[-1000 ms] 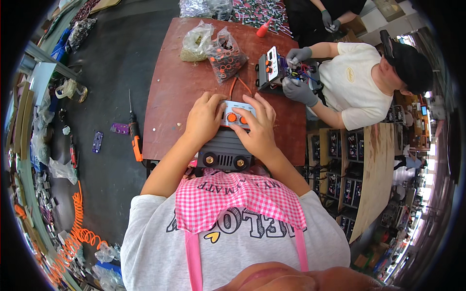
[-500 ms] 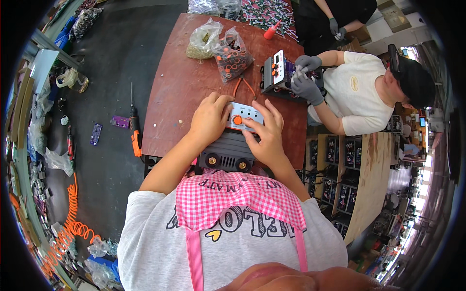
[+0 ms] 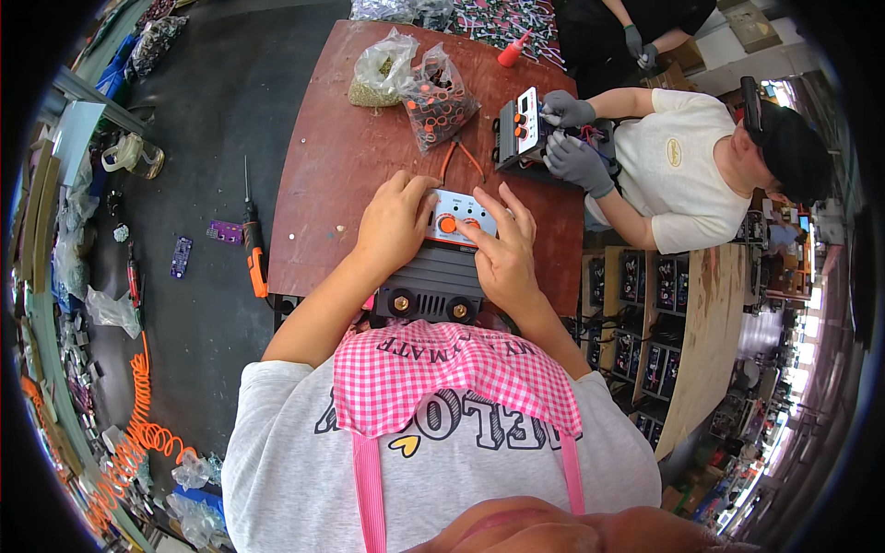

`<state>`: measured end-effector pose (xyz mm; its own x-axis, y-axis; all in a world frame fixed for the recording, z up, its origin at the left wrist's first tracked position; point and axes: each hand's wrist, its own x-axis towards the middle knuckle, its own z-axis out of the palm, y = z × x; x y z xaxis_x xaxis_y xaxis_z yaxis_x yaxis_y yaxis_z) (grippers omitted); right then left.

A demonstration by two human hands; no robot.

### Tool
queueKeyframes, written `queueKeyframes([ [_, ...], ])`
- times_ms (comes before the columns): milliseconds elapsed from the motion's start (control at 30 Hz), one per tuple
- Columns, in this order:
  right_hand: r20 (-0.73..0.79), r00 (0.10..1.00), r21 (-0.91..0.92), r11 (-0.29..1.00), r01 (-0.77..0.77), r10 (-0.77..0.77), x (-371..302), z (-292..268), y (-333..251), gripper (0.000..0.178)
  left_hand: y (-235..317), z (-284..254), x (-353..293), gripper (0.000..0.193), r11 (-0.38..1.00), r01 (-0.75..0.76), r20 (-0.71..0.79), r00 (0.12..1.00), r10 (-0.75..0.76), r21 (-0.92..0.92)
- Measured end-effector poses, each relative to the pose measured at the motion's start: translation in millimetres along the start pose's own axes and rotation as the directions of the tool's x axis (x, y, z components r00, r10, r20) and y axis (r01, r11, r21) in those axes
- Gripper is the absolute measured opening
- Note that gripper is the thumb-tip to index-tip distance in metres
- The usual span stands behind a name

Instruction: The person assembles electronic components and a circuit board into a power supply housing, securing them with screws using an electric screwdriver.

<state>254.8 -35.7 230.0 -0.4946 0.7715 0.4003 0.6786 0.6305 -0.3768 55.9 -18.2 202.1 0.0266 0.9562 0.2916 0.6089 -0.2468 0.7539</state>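
A dark grey ribbed machine [image 3: 429, 275], which looks like a small welder, stands upright in front of my chest with two brass terminals on its near end. Its white control panel [image 3: 458, 204] carries an orange knob [image 3: 448, 224] on the left and a second one partly hidden by my fingers. My left hand [image 3: 396, 219] is closed around the panel's left edge, thumb along its side. On the other side, my right hand [image 3: 505, 244] grips the right edge, with a fingertip on the right-hand knob.
Bags of small metal parts [image 3: 380, 69] and orange-ringed knobs [image 3: 440, 101] lie on the reddish table [image 3: 341, 184]. A red bottle [image 3: 512, 51] stands farther back. At right, a co-worker's gloved hands [image 3: 579, 164] work on a similar machine. An orange-and-black power screwdriver [image 3: 254, 244] lies left.
My right fingertips have shifted slightly, showing more of the right-hand knob. The co-worker's gloved hands have moved apart, one now up at their machine's panel. My left hand stays on the panel.
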Motion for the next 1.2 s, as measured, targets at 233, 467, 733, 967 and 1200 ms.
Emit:
queueKeyframes([
  [233,-0.014,1.000,0.004,1.000,0.012,-0.012,4,-3,0,0.039,1,-1,1,0.019,1.000,0.002,0.023,1.000,-0.002,-0.001],
  [467,0.003,0.999,-0.014,0.999,0.045,-0.045,4,-3,2,0.040,1,-1,2,0.019,1.000,0.011,0.026,1.000,-0.012,0.014],
  [733,-0.077,0.996,0.082,0.995,0.049,-0.043,13,-4,0,0.029,2,-1,1,0.019,1.000,0.015,0.037,0.999,-0.015,0.025],
  [967,-0.011,0.996,-0.075,0.993,0.089,-0.090,21,15,4,0.031,-1,0,0,0.019,1.000,0.015,0.017,1.000,-0.015,0.008],
  [1200,-0.095,0.995,-0.020,1.000,-0.017,0.015,16,16,4,0.052,2,-1,3,0.020,1.000,-0.008,0.030,1.000,0.008,-0.016],
])
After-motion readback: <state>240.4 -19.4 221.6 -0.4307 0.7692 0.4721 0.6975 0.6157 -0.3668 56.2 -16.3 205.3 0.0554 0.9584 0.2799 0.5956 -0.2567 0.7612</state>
